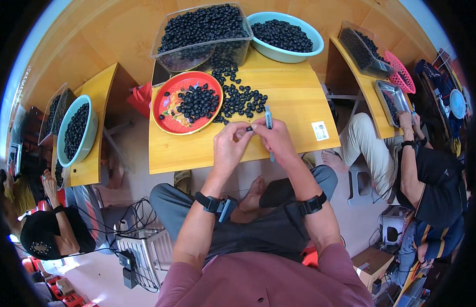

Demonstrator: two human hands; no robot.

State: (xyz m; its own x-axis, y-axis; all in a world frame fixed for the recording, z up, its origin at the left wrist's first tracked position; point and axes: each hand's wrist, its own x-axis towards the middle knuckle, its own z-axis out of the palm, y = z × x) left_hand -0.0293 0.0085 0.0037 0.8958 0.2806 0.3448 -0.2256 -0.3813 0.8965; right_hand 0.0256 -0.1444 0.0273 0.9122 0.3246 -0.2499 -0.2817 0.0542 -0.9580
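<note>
Above the near edge of the yellow table, my left hand [230, 147] pinches a small black bead-like piece [249, 129] at its fingertips. My right hand [277, 141] meets it there, thumb and finger touching or close to the same piece. Through my right hand's grip runs a slim grey-blue pen-shaped tool [269, 118], standing roughly upright; its exact kind is not clear. Just beyond my hands lies a loose spread of black pieces [244, 100]. To their left is a red round tray [163, 106] with a flower pattern, partly covered with more pieces.
A clear plastic bin [202, 51] heaped with black pieces stands at the table's back, beside a light-blue basin [317, 47] of the same. A white label [320, 131] is on the tabletop [294, 102]. Co-workers sit at side tables left and right; cables [138, 217] trail at lower left.
</note>
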